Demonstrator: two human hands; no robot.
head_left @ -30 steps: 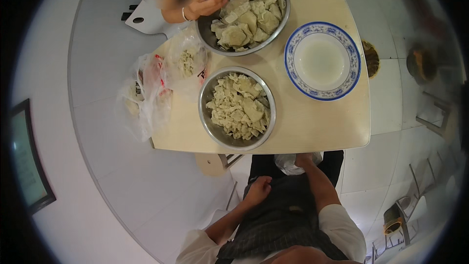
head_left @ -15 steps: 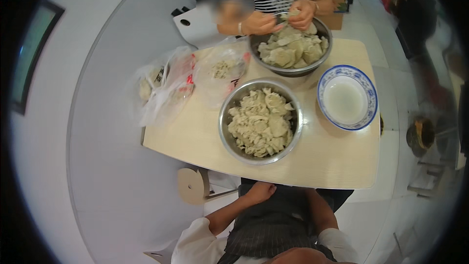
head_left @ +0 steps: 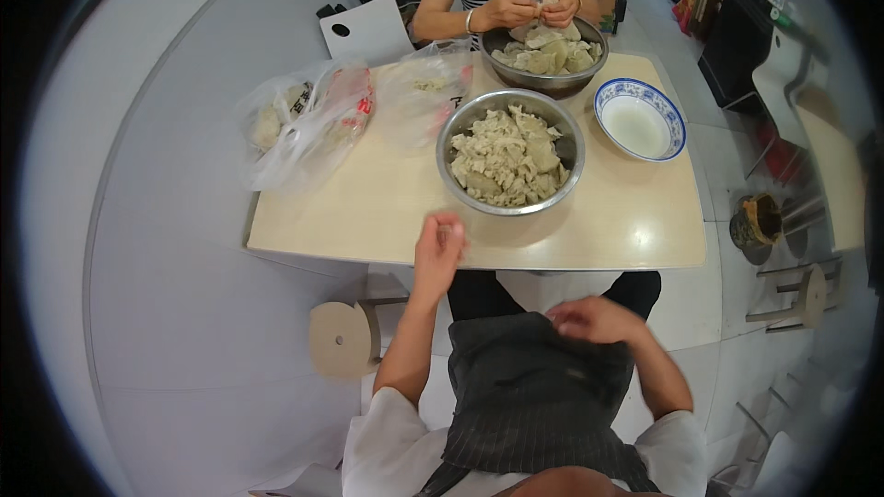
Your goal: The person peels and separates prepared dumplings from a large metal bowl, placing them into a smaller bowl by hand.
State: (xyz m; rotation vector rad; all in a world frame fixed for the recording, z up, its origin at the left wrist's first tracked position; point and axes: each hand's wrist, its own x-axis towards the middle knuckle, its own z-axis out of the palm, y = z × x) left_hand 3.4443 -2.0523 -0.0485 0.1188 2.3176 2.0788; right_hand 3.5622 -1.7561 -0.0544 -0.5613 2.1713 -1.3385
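Note:
My left hand is raised over the near edge of the table, just short of a steel bowl. Its fingers are curled and smeared by motion, so whether they grip anything does not show. The bowl is heaped with pale, torn food pieces, perhaps mushroom. Above my lap, in front of the dark striped apron, hovers my right hand. Its fingers are loosely bent and somewhat apart, with nothing seen in them.
Across the table, a person in a striped top works with both hands over a second metal bowl of larger pale pieces. A blue-and-white bowl of cloudy liquid stands right. Plastic bags lie left; a stool stands below.
My left hand has risen from my lap to the table edge. My right hand has come up into view over the apron. The view has shifted, so the table sits higher.

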